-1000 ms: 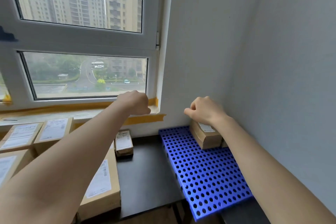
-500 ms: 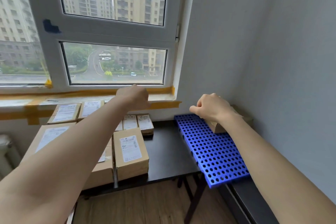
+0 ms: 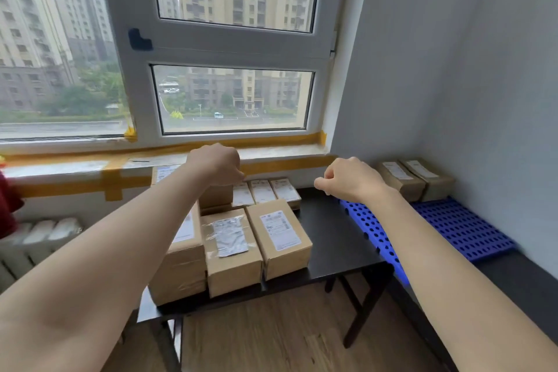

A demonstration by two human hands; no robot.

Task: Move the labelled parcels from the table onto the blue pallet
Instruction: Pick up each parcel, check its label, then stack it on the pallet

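Parcels (image 3: 280,238) sit on the table (image 3: 335,238) below my left hand (image 3: 216,164) and left of my right hand (image 3: 350,180); both fists curl empty. Two parcels (image 3: 415,178) lie on the blue pallet (image 3: 459,226) beyond my right. Cardboard looks stiff, probably light; I'd grasp opposite long sides.

high-rise flat room used for packing, labelled parcels (image 3: 280,237), blue pallet (image 3: 459,226), radiator (image 3: 36,238)

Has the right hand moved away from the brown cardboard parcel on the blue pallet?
Yes. The right hand is now left of the parcel, over the blue pallet edge.
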